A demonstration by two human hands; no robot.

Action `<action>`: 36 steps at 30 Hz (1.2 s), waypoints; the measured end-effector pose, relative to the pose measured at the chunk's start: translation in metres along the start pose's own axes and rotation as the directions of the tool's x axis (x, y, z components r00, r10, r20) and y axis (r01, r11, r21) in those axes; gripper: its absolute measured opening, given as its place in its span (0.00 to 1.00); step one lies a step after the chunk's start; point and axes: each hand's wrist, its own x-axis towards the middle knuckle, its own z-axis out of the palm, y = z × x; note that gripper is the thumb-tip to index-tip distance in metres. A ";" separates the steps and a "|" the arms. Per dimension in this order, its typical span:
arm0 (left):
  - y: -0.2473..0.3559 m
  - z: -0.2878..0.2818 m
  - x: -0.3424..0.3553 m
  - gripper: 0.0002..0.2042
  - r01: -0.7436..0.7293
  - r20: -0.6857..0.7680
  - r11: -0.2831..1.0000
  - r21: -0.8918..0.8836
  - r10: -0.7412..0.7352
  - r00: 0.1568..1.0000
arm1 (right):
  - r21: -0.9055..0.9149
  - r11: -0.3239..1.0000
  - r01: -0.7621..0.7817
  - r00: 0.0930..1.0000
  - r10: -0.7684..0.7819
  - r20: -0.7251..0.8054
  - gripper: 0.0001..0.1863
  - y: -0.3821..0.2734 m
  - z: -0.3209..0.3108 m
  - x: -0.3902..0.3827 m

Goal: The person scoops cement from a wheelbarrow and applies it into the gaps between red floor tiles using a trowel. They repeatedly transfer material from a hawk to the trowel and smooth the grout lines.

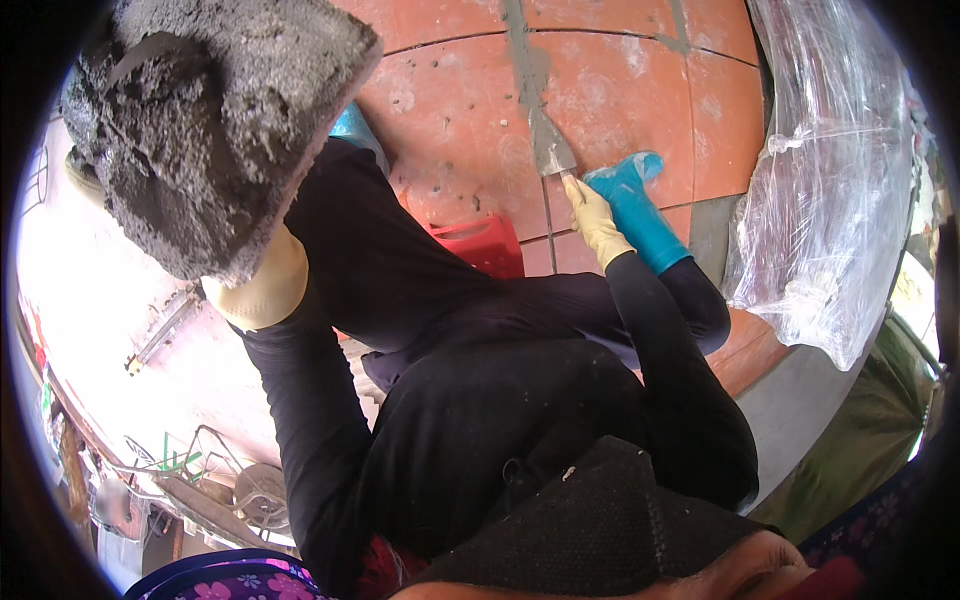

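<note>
My left hand (pixel 272 285), in a cream glove, holds up a mortar board (pixel 318 50) from below, and its fingers are mostly hidden under it. A thick heap of wet grey mortar (pixel 170 130) lies on the board. Lower down, my right hand (pixel 592 212), gloved the same way, is closed round the handle of a putty knife (pixel 549 148). The blade's wide end points back toward the hand, close to a joint between the orange floor tiles (pixel 445 120). Grey mortar (pixel 524 60) fills the joint beyond the blade.
Teal boots (pixel 640 212) cover my feet on the tiles. A red plastic object (pixel 490 247) sits between my legs. Clear plastic sheeting (pixel 815 180) wraps something tall at the right. Metal-framed, wheeled equipment (pixel 262 495) stands at the lower left.
</note>
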 end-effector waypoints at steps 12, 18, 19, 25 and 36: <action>0.008 -0.024 -0.003 0.40 -0.038 0.046 0.982 0.187 0.030 0.998 | 0.093 0.996 0.003 0.999 -0.006 0.040 0.34 -0.091 0.007 0.081; 0.005 -0.014 -0.002 0.39 -0.028 0.050 0.971 0.238 0.016 0.999 | 0.070 0.995 -0.072 0.997 0.069 0.046 0.32 -0.053 0.004 0.060; 0.001 0.000 -0.005 0.38 -0.026 0.052 0.970 0.241 0.014 0.999 | 0.067 0.996 -0.053 0.998 0.050 0.038 0.32 -0.044 0.004 0.054; -0.020 0.045 0.019 0.37 -0.039 0.070 0.958 0.283 0.020 0.997 | 0.023 0.999 -0.032 0.998 0.031 0.062 0.31 -0.009 -0.006 0.018; 0.016 -0.043 0.000 0.34 -0.110 0.153 0.900 0.421 0.049 0.987 | 0.168 0.983 -0.080 0.997 0.075 0.033 0.32 -0.023 -0.013 0.005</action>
